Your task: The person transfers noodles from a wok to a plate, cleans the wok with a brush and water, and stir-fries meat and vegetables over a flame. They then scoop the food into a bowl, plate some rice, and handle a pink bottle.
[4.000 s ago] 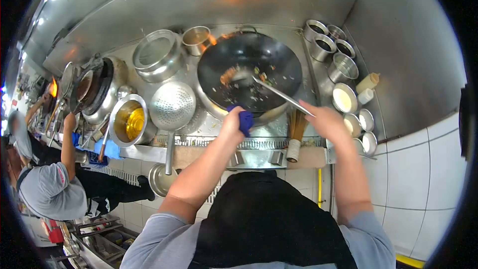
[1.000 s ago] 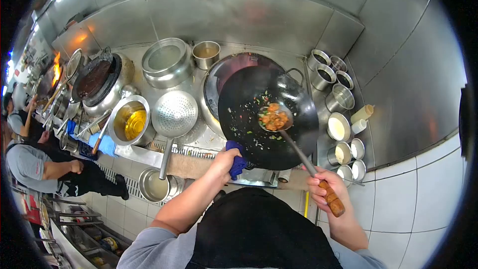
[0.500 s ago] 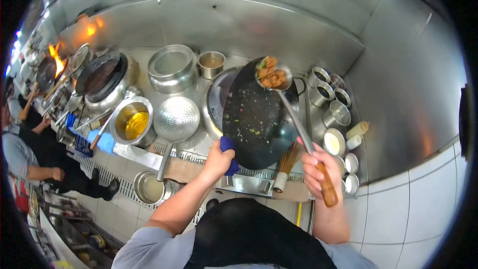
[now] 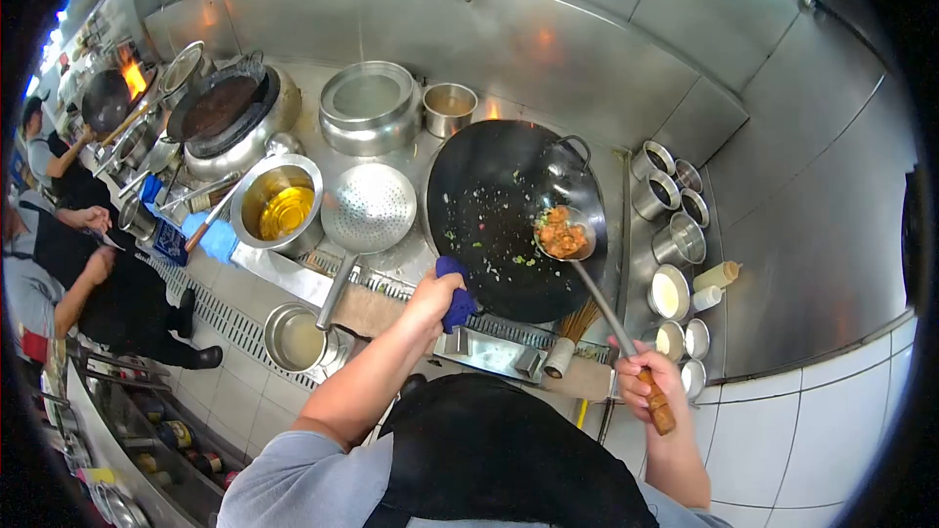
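Note:
A large black wok [image 4: 489, 235] rests on the stove with small green and white bits scattered inside. My left hand [image 4: 435, 297] is closed round a dark blue cloth [image 4: 456, 293] at the wok's near left edge. In my right hand [image 4: 649, 381] is the wooden handle of a metal ladle [image 4: 599, 293], whose bowl sits low over the wok's right part. Brown-orange food pieces [image 4: 560, 235] with some green fill the ladle's bowl. A bamboo brush [image 4: 562, 352] lies at the wok's front edge, to the left of my right hand.
A perforated skimmer [image 4: 369, 207] and a pot of yellow oil [image 4: 284, 210] are left of the wok. Metal seasoning containers [image 4: 670, 291] line the right side. Two people [image 4: 98, 274] stand at the far left, near a flaming wok [image 4: 115, 98].
The ladle with the food has come down and toward me, and my right hand has moved lower. The wok now lies flatter on the stove. The camera view has shifted slightly.

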The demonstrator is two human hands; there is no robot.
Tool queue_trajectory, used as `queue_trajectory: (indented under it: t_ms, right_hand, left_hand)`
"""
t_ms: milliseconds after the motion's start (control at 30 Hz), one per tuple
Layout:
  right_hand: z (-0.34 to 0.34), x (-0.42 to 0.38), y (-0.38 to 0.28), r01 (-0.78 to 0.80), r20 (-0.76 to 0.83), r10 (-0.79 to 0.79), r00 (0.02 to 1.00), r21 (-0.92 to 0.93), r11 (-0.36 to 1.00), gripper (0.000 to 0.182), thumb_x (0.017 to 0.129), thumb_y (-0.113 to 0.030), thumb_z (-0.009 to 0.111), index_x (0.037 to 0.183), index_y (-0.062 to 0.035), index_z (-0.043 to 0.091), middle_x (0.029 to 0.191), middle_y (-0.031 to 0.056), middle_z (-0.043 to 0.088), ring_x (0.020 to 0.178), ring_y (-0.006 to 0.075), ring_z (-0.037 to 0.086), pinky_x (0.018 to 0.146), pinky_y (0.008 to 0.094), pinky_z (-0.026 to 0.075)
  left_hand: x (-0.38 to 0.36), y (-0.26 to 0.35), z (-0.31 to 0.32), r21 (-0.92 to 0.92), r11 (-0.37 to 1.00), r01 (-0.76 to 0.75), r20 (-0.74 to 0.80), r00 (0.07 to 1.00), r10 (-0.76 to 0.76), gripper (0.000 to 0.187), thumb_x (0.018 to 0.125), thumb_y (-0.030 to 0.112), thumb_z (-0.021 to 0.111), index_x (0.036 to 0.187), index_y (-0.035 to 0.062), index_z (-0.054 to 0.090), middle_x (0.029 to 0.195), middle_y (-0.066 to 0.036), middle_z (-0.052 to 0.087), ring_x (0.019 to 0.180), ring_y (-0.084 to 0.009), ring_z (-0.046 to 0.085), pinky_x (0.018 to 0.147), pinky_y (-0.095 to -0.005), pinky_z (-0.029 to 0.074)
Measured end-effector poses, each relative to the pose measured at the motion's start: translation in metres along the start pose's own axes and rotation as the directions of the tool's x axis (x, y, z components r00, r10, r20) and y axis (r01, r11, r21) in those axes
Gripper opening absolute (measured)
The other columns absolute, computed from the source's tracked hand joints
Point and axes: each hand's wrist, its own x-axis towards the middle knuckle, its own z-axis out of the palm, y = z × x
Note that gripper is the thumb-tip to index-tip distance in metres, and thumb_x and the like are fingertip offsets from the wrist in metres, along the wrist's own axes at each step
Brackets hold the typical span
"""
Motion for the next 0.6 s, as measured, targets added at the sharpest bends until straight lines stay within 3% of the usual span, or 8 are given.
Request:
queue_trajectory:
  t_ms: [67, 133, 200, 333, 467, 533, 567, 600]
  right_hand:
    - [0.015, -0.019, -0.018, -0.021, -0.081, 0.013, 0.997, -0.101, 0.995, 0.039, 0.086, -0.008, 0.044, 0.125, 0.0, 0.046, 0.067, 0.0019, 0.043, 0.04, 0.0084, 0.038, 0.033, 0.0253, 0.036]
    - [0.024, -0.029, -0.034, -0.085, -0.247, -0.041, 0.968, -0.479, 0.874, 0.029, 0.085, -0.007, 0.045, 0.113, -0.0022, 0.049, 0.065, 0.0017, 0.043, 0.04, 0.0097, 0.038, 0.033, 0.0258, 0.034]
    - [0.034, -0.025, -0.041, -0.141, -0.326, -0.03, 0.945, -0.489, 0.861, 0.021, 0.083, -0.004, 0.047, 0.104, -0.0047, 0.048, 0.063, 0.0027, 0.046, 0.04, 0.0107, 0.039, 0.034, 0.0263, 0.031]
    - [0.051, -0.002, -0.039, -0.24, -0.311, 0.032, 0.95, -0.662, 0.71, 0.025, 0.082, -0.002, 0.051, 0.102, -0.006, 0.037, 0.063, 0.004, 0.046, 0.042, 0.0138, 0.043, 0.036, 0.0291, 0.034]
    - [0.091, 0.001, -0.017, -0.1, -0.157, 0.028, 0.987, -0.473, 0.875, 0.024, 0.084, -0.002, 0.049, 0.108, -0.0013, 0.042, 0.066, 0.0047, 0.045, 0.041, 0.013, 0.043, 0.035, 0.029, 0.037]
    - [0.093, 0.006, -0.007, -0.028, 0.258, 0.056, 0.965, -0.112, 0.993, 0.045, 0.087, -0.005, 0.042, 0.131, 0.0013, 0.037, 0.069, 0.0064, 0.044, 0.04, 0.0112, 0.042, 0.032, 0.0271, 0.038]
    - [0.094, 0.008, 0.003, 0.026, 0.319, -0.032, 0.947, 0.022, 0.999, 0.058, 0.088, -0.004, 0.037, 0.143, 0.0029, 0.022, 0.073, 0.0065, 0.044, 0.04, 0.0105, 0.043, 0.031, 0.0267, 0.041]
    - [0.092, 0.013, 0.012, 0.024, 0.323, -0.028, 0.946, 0.017, 1.0, 0.058, 0.088, -0.004, 0.037, 0.143, 0.0029, 0.022, 0.073, 0.0065, 0.044, 0.04, 0.0105, 0.043, 0.031, 0.0267, 0.041]
  left_hand:
    - [0.0, 0.005, -0.001, 0.077, 0.995, -0.07, 0.04, 0.997, 0.067, 0.025, 0.072, 0.005, 0.054, 0.097, 0.001, 0.053, 0.076, -0.005, 0.054, 0.061, -0.0158, 0.054, 0.055, -0.0284, 0.048]
    - [0.001, 0.004, -0.001, 0.145, 0.983, -0.112, 0.059, 0.993, 0.104, 0.027, 0.075, 0.007, 0.053, 0.1, -0.0015, 0.053, 0.078, -0.008, 0.057, 0.064, -0.0173, 0.057, 0.059, -0.0305, 0.049]
    - [0.001, 0.0, 0.004, 0.284, 0.911, -0.3, 0.043, 0.953, 0.3, 0.028, 0.076, 0.01, 0.054, 0.101, -0.0035, 0.054, 0.082, -0.011, 0.06, 0.071, -0.0205, 0.059, 0.069, -0.0331, 0.05]
    - [0.005, 0.003, 0.014, 0.425, 0.787, -0.448, 0.126, 0.89, 0.439, 0.031, 0.076, 0.013, 0.055, 0.1, -0.0055, 0.054, 0.086, -0.018, 0.063, 0.079, -0.0279, 0.062, 0.076, -0.0369, 0.049]
    - [0.01, 0.01, 0.021, 0.558, 0.694, -0.456, 0.1, 0.867, 0.489, 0.034, 0.076, 0.018, 0.057, 0.099, -0.0064, 0.054, 0.088, -0.025, 0.063, 0.084, -0.0378, 0.063, 0.078, -0.0403, 0.048]
    - [0.016, 0.011, 0.019, 0.538, 0.72, -0.439, 0.086, 0.878, 0.471, 0.032, 0.075, 0.016, 0.056, 0.098, -0.0061, 0.054, 0.086, -0.021, 0.064, 0.083, -0.0334, 0.063, 0.077, -0.0386, 0.049]
    - [0.016, 0.015, 0.017, 0.537, 0.72, -0.439, 0.08, 0.877, 0.474, 0.032, 0.075, 0.016, 0.056, 0.098, -0.0061, 0.054, 0.086, -0.021, 0.064, 0.083, -0.0334, 0.063, 0.077, -0.0386, 0.049]
    - [0.016, 0.019, 0.017, 0.435, 0.809, -0.396, 0.067, 0.91, 0.409, 0.03, 0.075, 0.014, 0.056, 0.098, -0.0049, 0.055, 0.082, -0.015, 0.062, 0.074, -0.026, 0.06, 0.069, -0.0347, 0.048]
